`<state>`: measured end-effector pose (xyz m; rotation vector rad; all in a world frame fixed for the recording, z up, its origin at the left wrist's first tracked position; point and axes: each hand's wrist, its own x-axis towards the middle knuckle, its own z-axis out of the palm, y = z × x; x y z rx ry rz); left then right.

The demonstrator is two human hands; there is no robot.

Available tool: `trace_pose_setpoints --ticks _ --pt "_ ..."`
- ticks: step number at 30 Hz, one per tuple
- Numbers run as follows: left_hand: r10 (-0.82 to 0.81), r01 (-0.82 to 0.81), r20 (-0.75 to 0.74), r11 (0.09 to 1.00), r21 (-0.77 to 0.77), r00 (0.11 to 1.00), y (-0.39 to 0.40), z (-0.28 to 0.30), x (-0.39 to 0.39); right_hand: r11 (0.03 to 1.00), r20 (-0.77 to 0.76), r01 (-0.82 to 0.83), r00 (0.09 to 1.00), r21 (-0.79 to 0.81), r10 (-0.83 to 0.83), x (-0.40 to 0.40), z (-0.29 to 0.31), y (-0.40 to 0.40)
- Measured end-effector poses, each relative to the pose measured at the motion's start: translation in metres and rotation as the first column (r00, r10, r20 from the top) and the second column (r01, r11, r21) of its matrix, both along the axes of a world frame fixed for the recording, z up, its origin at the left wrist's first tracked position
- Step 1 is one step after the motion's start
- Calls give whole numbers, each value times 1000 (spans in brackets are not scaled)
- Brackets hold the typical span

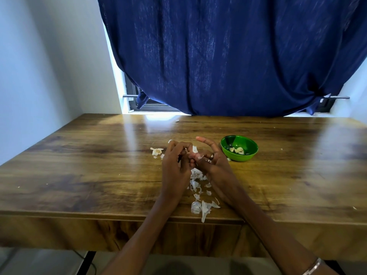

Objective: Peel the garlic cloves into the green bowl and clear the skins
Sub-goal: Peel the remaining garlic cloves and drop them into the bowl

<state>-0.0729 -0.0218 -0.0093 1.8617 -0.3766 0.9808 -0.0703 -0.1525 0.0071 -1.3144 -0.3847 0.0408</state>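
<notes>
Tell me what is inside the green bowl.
The small round green plastic bowl holds a few pale peeled garlic cloves on its floor. Its near wall hides the closest part of the floor.

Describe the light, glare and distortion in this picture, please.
Head view: daylight enters beside the blue curtain and throws bright glare on the wooden table; the wide lens bows the table edges; both hands, left hand, right hand, look slightly soft.
</notes>
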Motion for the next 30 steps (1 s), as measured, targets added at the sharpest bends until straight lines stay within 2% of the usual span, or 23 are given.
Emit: trace_pose_setpoints --ticks 6,13,19,23,30 --pt "63 -63 14 998 18 998 -2 1 1 999 -56 -36 998 28 38 0 3 -6" --pt "34 -34 -8 998 -61 999 0 -1 -3 975 -157 7 987 224 29 1 5 -9" --pt "92 -92 -20 996 15 996 3 -5 -1 967 -171 47 985 250 -4 3 3 -12" --pt "54 -54 0 999 -1 999 0 0 -4 978 -132 37 991 206 -9 2 2 -11" --pt "29 -29 -14 1000 11 999 0 0 -6 999 -30 50 998 -5 -50 4 -1 -15"
